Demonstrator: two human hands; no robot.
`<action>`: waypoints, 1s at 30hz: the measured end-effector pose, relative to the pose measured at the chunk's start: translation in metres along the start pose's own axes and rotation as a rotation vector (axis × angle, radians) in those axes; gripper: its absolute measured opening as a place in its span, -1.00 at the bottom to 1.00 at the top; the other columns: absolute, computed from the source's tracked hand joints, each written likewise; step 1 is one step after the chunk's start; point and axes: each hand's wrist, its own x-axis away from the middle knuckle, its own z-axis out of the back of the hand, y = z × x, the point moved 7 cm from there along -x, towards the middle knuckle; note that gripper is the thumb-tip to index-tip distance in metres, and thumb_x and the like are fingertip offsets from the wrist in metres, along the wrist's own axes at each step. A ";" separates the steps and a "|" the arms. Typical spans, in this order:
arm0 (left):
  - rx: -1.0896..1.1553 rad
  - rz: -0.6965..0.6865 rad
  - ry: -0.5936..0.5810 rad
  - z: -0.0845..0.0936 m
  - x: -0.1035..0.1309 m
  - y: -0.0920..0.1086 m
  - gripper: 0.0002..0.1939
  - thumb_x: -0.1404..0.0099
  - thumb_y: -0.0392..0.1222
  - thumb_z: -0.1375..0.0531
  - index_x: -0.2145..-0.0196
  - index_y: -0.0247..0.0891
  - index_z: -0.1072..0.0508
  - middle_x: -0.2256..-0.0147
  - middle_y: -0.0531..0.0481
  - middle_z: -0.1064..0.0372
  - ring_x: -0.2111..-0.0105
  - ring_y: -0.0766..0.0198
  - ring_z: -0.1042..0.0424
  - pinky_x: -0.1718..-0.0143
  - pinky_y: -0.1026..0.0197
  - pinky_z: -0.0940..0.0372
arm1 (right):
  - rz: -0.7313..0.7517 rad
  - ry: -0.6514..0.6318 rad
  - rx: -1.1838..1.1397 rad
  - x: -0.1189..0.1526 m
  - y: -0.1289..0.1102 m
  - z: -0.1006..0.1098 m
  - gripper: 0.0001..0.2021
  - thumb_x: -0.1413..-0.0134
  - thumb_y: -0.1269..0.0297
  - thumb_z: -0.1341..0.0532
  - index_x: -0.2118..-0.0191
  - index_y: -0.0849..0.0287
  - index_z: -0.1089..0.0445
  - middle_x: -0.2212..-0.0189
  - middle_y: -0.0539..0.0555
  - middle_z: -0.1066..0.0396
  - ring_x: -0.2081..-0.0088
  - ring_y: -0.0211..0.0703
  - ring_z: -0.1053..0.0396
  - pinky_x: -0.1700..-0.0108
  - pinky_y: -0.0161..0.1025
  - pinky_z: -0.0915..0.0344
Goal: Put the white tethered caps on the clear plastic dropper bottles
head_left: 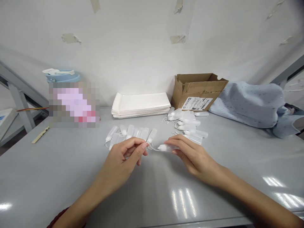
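My right hand (190, 153) grips a small clear plastic bottle (166, 148) lying sideways, its white tip pointing left. From that tip a thin white cord (155, 148) runs to my left hand (131, 153), whose thumb and forefinger are pinched on its end. Just beyond my left hand lies a group of similar bottles (130, 131) with white caps and cords. Another pile of these bottles (188, 122) lies beyond my right hand, some overlapping. My right palm hides part of the held bottle.
A stack of white sheets or bags (142, 104) lies against the wall. Right of it stands an open cardboard box (199, 93), beside a pale blue cloth (251, 101). At the left are a blue-lidded container (64, 76), partly pixelated, and a thin strip (40, 135) on the grey table (142, 196).
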 end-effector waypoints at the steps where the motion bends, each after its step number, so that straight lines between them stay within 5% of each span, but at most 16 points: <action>1: -0.011 -0.011 -0.005 0.000 0.000 0.001 -0.76 -0.29 -0.03 -0.07 0.39 -0.19 -0.43 0.53 0.11 -0.33 0.57 0.41 -0.28 0.56 0.38 -0.20 | -0.001 -0.009 -0.003 0.000 0.000 0.000 -0.69 -0.20 0.57 0.02 -0.03 0.31 -0.21 0.17 0.21 -0.29 0.17 -0.17 -0.31 0.18 -0.23 -0.34; 10: -0.037 -0.035 -0.040 0.000 0.003 0.006 -0.74 -0.29 -0.07 -0.04 0.44 -0.21 -0.42 0.53 0.09 -0.35 0.57 0.40 -0.27 0.60 0.39 -0.15 | -0.001 0.012 -0.053 0.002 -0.001 0.003 -0.70 -0.20 0.56 0.02 -0.03 0.28 -0.21 0.17 0.19 -0.31 0.17 -0.19 -0.30 0.18 -0.23 -0.32; 17: -0.042 -0.059 -0.176 -0.014 0.005 0.008 -0.74 -0.31 -0.07 -0.03 0.35 -0.20 -0.45 0.44 0.06 -0.38 0.53 0.37 -0.27 0.53 0.35 -0.20 | -0.078 0.036 -0.127 0.001 0.000 0.009 -0.74 -0.23 0.49 0.00 0.01 0.19 -0.24 0.24 0.12 -0.35 0.23 -0.20 -0.33 0.22 -0.24 -0.31; 30: -0.001 -0.089 -0.148 -0.014 0.007 0.010 -0.76 -0.32 -0.08 -0.04 0.33 -0.19 -0.46 0.45 0.07 -0.37 0.55 0.40 -0.26 0.54 0.36 -0.20 | -0.053 0.032 -0.113 -0.001 -0.003 0.009 -0.74 -0.22 0.49 0.00 0.01 0.18 -0.25 0.23 0.13 -0.38 0.21 -0.18 -0.35 0.23 -0.24 -0.33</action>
